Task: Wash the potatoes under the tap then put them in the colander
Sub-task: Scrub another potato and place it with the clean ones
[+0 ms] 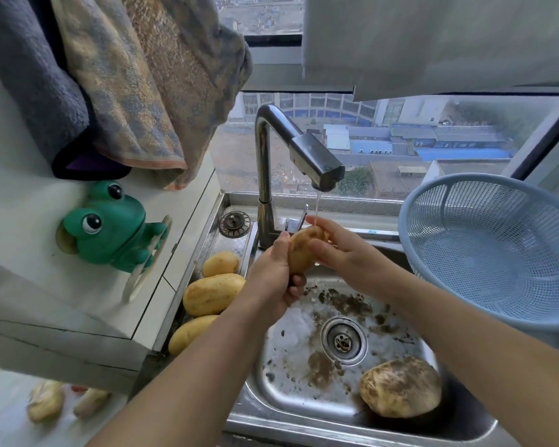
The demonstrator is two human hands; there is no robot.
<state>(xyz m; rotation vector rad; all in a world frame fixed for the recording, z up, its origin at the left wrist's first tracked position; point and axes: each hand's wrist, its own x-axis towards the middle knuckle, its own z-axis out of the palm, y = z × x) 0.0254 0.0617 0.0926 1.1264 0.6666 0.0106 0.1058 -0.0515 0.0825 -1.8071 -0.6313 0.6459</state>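
A brown potato is held over the steel sink, just below the running tap. My left hand grips its lower end from the left. My right hand lies over its right side, fingers wrapped on it, with the thin water stream hitting those fingers. Three cleaner yellow potatoes lie on the sink's left ledge. A large muddy potato sits in the basin's near right corner. The blue plastic colander stands to the right of the sink, with nothing visible inside.
Mud is spattered around the drain. A green frog holder hangs on the left tiled wall under hanging towels. A sink plug rests at the back left ledge. A window runs behind the tap.
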